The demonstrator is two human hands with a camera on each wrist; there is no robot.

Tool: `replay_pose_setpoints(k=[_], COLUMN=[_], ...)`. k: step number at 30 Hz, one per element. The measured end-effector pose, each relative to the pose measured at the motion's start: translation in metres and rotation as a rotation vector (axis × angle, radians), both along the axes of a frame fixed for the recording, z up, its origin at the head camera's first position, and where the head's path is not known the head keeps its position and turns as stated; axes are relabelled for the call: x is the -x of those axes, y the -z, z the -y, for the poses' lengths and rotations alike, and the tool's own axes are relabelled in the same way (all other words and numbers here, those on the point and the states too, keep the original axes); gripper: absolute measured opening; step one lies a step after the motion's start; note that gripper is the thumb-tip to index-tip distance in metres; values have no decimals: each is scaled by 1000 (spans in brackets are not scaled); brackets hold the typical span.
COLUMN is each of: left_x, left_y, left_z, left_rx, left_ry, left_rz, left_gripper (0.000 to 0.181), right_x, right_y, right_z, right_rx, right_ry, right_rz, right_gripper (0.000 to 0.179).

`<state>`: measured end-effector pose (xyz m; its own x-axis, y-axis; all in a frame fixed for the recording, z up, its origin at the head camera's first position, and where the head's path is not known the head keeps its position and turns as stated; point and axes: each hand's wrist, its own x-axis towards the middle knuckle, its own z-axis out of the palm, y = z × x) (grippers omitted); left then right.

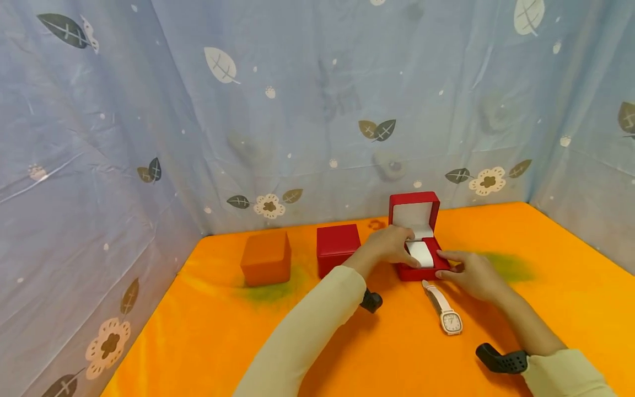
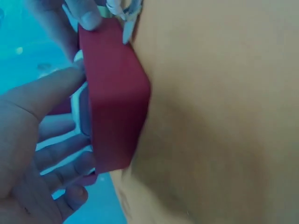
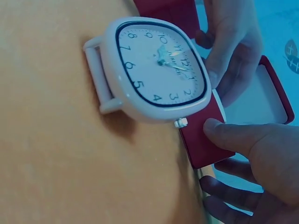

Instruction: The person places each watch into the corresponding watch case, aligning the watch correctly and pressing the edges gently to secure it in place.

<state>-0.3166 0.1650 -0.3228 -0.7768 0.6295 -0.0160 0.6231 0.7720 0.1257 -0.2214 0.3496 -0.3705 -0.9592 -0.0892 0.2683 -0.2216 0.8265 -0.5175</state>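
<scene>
A red watch box [image 1: 419, 274] stands with its lid up and its pale lining showing. Inside it sits a white cushion [image 1: 421, 255], which my left hand [image 1: 389, 245] pinches with the thumb at the front and fingers behind. My right hand [image 1: 473, 274] holds the box at its right side; in the right wrist view its thumb [image 3: 229, 135] presses on the red wall. In front of the box lies a wristwatch [image 1: 451, 322] with a pale strap, dial up, its strap end close to the box. The left wrist view has the box's red outer wall [image 2: 117, 93] beside the left fingers.
Left of the open box is a closed red box [image 1: 338, 242], partly behind the left forearm. Farther left stands an orange box [image 1: 266, 259]. An orange cloth [image 1: 208, 331] covers the table, and a blue patterned curtain [image 1: 307, 110] hangs behind.
</scene>
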Motion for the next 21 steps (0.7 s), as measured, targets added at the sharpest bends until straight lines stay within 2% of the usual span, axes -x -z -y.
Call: replay_pose_setpoints(k=[7, 11, 16, 21], left_x=[1, 2, 4, -3], left_y=[-3, 0, 3, -9], left_z=[-9, -14, -15, -6], left_rx=[97, 104, 54, -58], left_ry=[0, 7, 32, 62], left_rz=[-16, -37, -103, -155], left_gripper=[51, 50, 50, 63], right_x=[0, -1, -1, 1], right_y=[-1, -1, -2, -2], right_z=[3, 3, 0, -1], right_rx=[-4, 4, 3, -6], right_ry=[10, 11, 16, 5], right_rz=[-16, -7, 18, 24], right_gripper=[54, 55, 57, 59])
